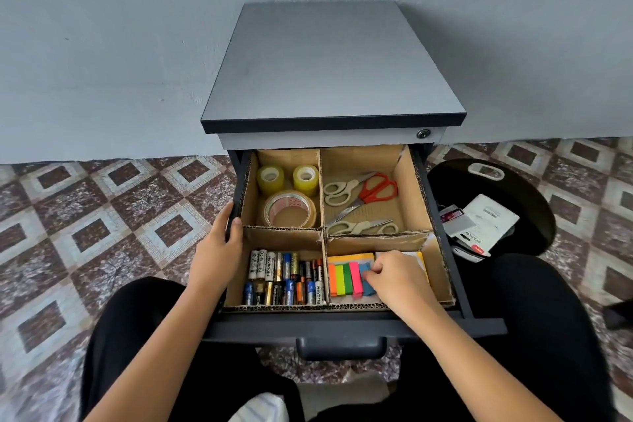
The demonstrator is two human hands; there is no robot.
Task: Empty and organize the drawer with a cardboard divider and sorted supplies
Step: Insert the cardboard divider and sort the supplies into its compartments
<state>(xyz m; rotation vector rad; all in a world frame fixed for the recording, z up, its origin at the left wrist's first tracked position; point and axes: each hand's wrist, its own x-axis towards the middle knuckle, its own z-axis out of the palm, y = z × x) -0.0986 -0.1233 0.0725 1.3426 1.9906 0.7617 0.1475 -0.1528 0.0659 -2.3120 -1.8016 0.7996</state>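
- The drawer (pixel 342 325) is pulled out of a small cabinet (pixel 329 65), between the person's knees, and both hands are at it.
- The left hand (pixel 219 243) is curled over the drawer's left wall, with the thumb on the rim beside the cardboard divider (pixel 321 181).
- The right hand (pixel 397 279) is lowered into the near right compartment, its bent fingertips pinched on the blue end of the sticky flags (pixel 346 279).
- The flags are laid in a row of orange, yellow, green, pink and blue on paper pads (pixel 352 256); most of the pads are covered by the right hand.
- Batteries (pixel 284 277) are packed in two rows in the near left compartment, just beside the left wrist.
- Three tape rolls (pixel 289 211) are kept in the far left compartment, and three pairs of scissors (pixel 363 195), one red-handled, in the far right.
- The divider is made of raw brown corrugated board with rough-cut edges, forming a cross and lining the walls.
- The back of the drawer is hidden under the cabinet's smooth grey top.
- To the right a black round object (pixel 513 188) is seen on the patterned tile floor (pixel 102 216), holding white packets (pixel 486 226); what it is cannot be told.
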